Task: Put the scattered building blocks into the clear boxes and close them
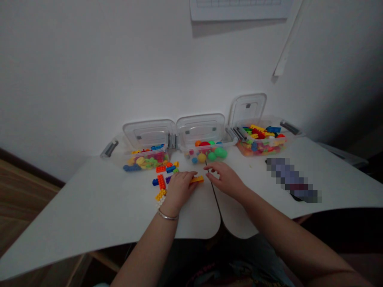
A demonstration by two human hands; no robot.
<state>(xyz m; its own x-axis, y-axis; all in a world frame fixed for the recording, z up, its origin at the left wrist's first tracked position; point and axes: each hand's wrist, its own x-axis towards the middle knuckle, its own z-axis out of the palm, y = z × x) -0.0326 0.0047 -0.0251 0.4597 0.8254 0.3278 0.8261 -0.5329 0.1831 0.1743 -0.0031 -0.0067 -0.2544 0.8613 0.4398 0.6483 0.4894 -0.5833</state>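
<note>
The left hand (178, 190) was curled forward, its fingers reaching the near end of a long orange-yellow plastic brick (196, 179); the view was dim, so I could not tell whether it truly gripped the piece. The right hand (224, 179) was open, fingers loosely spread, just beside the brick's other end and holding nothing. The brick lay flat on a white table (98, 195). Hollow moulded plastic, it looked light, stiff and slightly slick, best pinched along its long sides. Knobbly loose bricks (161, 181) lay scattered left of the hands. Beyond stood three clear hinged boxes (200, 129), lids open, holding more bricks and smooth round balls (220, 152).
</note>
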